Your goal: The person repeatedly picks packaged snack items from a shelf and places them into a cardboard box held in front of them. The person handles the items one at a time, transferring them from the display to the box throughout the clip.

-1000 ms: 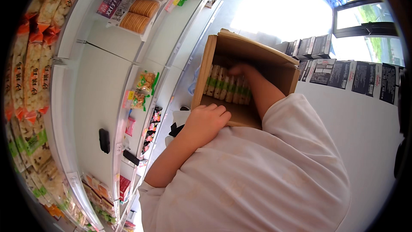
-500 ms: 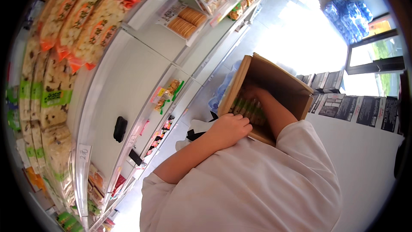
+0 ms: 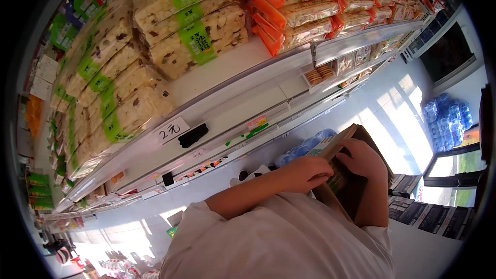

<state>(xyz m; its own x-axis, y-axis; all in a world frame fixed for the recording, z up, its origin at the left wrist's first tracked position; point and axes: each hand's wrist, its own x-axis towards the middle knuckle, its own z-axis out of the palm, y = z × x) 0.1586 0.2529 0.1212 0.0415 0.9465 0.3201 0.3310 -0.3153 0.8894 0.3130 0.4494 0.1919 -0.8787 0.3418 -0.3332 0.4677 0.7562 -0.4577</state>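
both hands are in the open brown cardboard box [image 3: 347, 175] held against the chest: left hand [image 3: 306, 171] grips its near rim, right hand [image 3: 363, 158] clasps green-striped packets [image 3: 338, 178] inside. none has reached the white shelf [image 3: 227, 80] yet; shelving looks barely begun.

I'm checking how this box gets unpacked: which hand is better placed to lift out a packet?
Probably the right hand: it reaches into the open box among the packets. The left hand rests on the box's near edge.
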